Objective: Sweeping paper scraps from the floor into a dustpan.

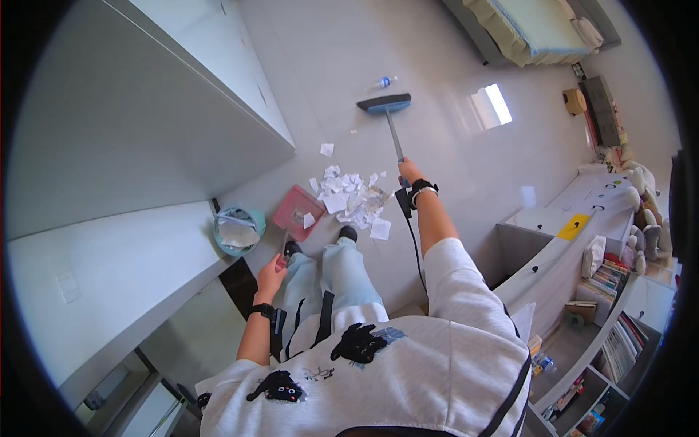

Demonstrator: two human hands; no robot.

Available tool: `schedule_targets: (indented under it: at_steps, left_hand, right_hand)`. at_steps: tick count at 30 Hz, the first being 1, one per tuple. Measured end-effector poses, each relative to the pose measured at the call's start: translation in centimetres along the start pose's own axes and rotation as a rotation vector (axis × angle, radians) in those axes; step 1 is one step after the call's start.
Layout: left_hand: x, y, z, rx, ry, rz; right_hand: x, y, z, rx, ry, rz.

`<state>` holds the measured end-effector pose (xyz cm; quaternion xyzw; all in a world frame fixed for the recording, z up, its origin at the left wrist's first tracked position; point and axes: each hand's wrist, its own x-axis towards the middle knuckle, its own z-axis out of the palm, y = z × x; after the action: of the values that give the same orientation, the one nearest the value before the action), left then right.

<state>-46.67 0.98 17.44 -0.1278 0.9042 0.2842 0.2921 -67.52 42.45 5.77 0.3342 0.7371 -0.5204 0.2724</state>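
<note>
My right hand (410,171) grips the handle of a broom (384,104) with a blue head and dark bristles, stretched out ahead of me. Just beyond the bristles lies a clear plastic bottle (384,82) with a blue label. In my left hand (270,281) is the handle of a pink dustpan (298,210), set down by my feet with a scrap of paper in it. A heap of torn white paper (352,198) lies on the floor right beside the pan. One loose piece (327,149) rests a little farther out.
Left of the dustpan stands a teal waste bin (260,220) holding paper. A large white cabinet (136,120) fills the left side. At right are an open drawer (519,246) and a desk with shelves (595,377). A bed (538,30) stands at the far right.
</note>
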Motion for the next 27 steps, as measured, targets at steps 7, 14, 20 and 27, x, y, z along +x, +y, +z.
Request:
schedule_targets:
  at_steps: [7,14,20,27]
  left_hand:
    - [0.3,-0.7,0.9,0.036,-0.01,0.008]
    - [-0.5,-6.3,2.1,-0.029,0.042,0.163]
    - [-0.3,-9.6,-0.4,-0.132,-0.05,0.135]
    - [-0.6,-17.0,-3.4,-0.04,-0.078,0.185]
  right_hand:
    - [-5.2,5.9,4.5,-0.2,-0.042,-0.003]
    - [-20.4,13.0,10.3,-0.015,-0.2,0.058]
    - [-31.3,16.8,12.1,0.137,-0.295,0.231]
    - [-41.8,17.2,18.8,0.122,-0.17,0.082]
